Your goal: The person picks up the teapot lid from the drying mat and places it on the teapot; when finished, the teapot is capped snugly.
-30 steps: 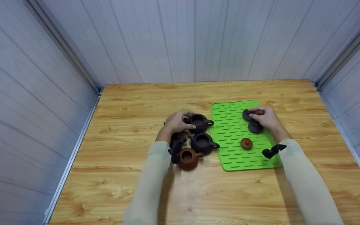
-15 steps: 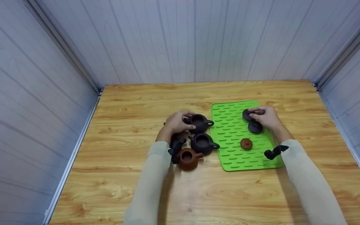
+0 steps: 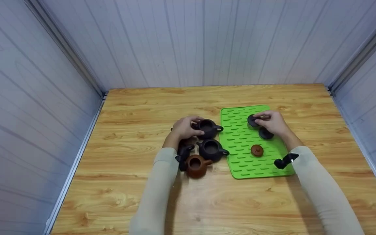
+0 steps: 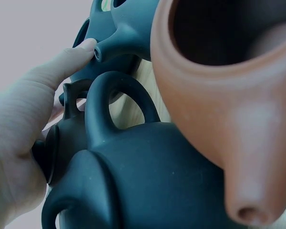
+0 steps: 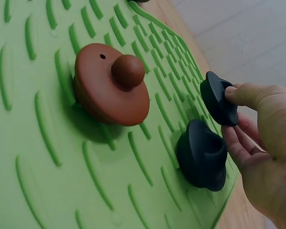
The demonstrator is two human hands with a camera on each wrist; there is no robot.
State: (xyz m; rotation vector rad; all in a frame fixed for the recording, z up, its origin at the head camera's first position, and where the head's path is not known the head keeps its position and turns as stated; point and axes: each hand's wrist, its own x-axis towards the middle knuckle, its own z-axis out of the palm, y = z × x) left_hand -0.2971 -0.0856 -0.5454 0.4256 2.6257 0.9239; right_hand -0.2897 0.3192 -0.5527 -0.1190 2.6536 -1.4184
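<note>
In the head view my left hand (image 3: 185, 128) grips the spout side of the farthest black teapot (image 3: 212, 133), whose top is lidless. Its thumb lies against the pot; the other fingers are mostly hidden behind it. A second lidless black teapot (image 3: 212, 157) and a reddish-brown teapot (image 3: 197, 171) stand nearer. More dark teapots (image 4: 162, 176) fill the left wrist view beside the hand. My right hand (image 3: 274, 124) pinches a black lid (image 5: 218, 98) between thumb and fingers, just above the green mat (image 3: 240, 147). Another black lid (image 5: 200, 157) lies beneath it on the mat.
A reddish-brown lid (image 3: 257, 150) with a round knob lies on the mat, nearer than the black lids. The mat rests on a wooden table (image 3: 126, 182), right beside the teapots. Pale panel walls (image 3: 188, 42) enclose the table at the back and sides.
My right hand has moved slightly left with the pinched black lid, which now stands apart from the other black lid. My left hand and the teapots have stayed in place.
</note>
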